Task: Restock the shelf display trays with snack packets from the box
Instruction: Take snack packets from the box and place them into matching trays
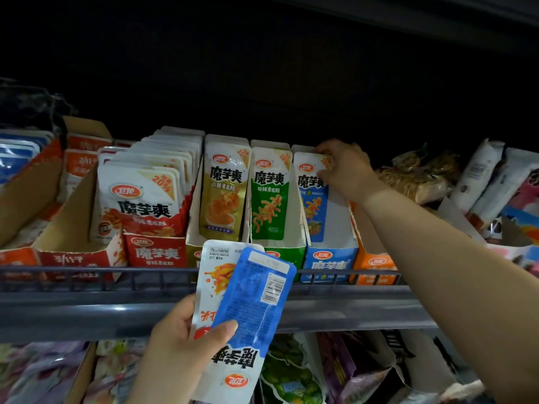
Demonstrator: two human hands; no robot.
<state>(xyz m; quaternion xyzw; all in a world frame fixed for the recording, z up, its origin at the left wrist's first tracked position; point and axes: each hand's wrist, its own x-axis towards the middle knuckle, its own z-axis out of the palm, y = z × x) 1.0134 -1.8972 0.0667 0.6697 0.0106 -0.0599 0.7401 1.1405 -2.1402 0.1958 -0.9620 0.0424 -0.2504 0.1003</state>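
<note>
1. Step in hand, as judged: seating the standing blue packet (312, 199) in the blue tray (331, 262), right of centre in the frame.
2. Right hand (345, 167): fingers curled over the packet's upper right corner, thumb on its face, so it pinches the top edge. The fingertips behind the packet are hidden.
3. Left hand (178, 345), lower centre: grips two packets upside down, backs to the camera. These are the spare blue packet (256, 304) in front and a white-and-orange packet (211, 275) behind. The thumb presses across the blue one's lower part.
4. Recommended practice: push the standing packet back and square, label forward and upright. Let go only when it leans steadily against the tray wall.
5. The spare blue packet should be turned upright before it goes in front. The white-and-orange one probably belongs in the orange tray (376, 266) just to the right.
6. Position: the standing packet sits below and left of the right fingers, touching them at its top corner only.
7. The supply box is not in view.
</note>
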